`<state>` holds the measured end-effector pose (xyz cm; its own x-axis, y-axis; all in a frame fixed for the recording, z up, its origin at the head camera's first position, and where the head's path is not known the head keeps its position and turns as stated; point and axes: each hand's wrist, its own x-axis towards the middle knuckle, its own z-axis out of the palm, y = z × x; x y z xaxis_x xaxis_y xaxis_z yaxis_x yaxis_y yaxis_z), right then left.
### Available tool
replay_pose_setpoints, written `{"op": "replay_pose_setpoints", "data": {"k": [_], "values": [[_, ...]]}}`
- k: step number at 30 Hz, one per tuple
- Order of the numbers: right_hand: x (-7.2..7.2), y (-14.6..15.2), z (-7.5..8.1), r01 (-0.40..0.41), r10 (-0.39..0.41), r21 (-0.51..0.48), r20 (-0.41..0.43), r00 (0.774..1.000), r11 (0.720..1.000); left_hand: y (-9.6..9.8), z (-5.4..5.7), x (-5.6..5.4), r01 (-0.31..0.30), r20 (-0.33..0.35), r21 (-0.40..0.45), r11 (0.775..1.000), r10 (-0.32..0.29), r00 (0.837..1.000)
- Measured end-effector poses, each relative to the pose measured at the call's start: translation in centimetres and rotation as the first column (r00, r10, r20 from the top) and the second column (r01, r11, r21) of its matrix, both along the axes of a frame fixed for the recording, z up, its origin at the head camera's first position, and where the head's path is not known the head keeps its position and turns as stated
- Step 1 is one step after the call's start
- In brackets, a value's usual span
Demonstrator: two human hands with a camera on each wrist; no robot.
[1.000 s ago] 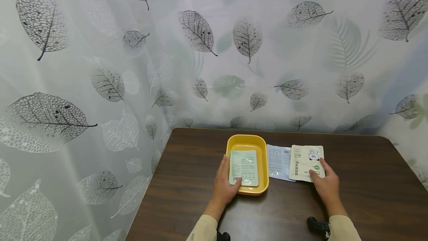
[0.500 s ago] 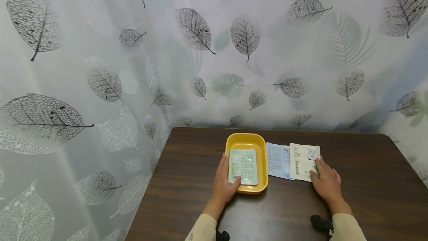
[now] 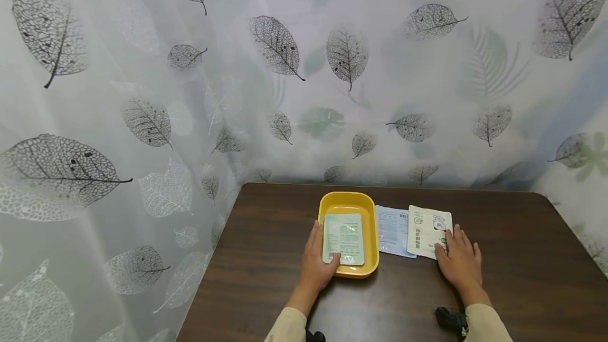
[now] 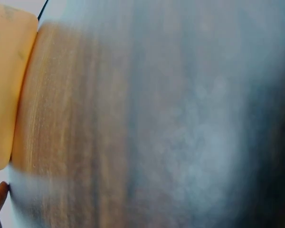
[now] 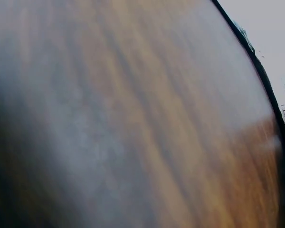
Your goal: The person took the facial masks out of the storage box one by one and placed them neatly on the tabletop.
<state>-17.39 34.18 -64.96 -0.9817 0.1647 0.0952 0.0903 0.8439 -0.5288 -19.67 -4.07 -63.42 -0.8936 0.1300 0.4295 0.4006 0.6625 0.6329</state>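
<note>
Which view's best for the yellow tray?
Head: it shows nearly the whole yellow tray from above, with the green packet inside. The left wrist view catches only part of its outside at the left edge; the right wrist view doesn't show it.

I have the tray (image 3: 347, 202) on the table (image 3: 266, 241), low in the frame, right of centre.
One packet (image 3: 343, 237) lies inside, toward the near end; just right of the tray I see the middle packet (image 3: 393, 230), its right edge under the outer packet (image 3: 425, 228). The left hand (image 3: 317, 262) is at the tray's near left corner, the right hand (image 3: 459, 260) at the outer packet's near right corner. Behind the table, the curtain (image 3: 323, 94) spans the upper frame.
</note>
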Motion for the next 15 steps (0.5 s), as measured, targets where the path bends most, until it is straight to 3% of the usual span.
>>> {"op": "replay_pose_setpoints", "data": {"k": [8, 15], "values": [[0.71, -0.19, -0.56, 0.026, -0.026, -0.035, -0.008, 1.0, 0.999, -0.21, -0.29, 0.38, 0.003, -0.018, -0.015, 1.0, -0.004, 1.0], [0.15, -0.25, -0.18, 0.035, -0.036, -0.013, -0.026, 0.999, 0.999, -0.11, 0.05, 0.15, -0.008, -0.001, 0.003, 1.0, 0.008, 1.0]]}}
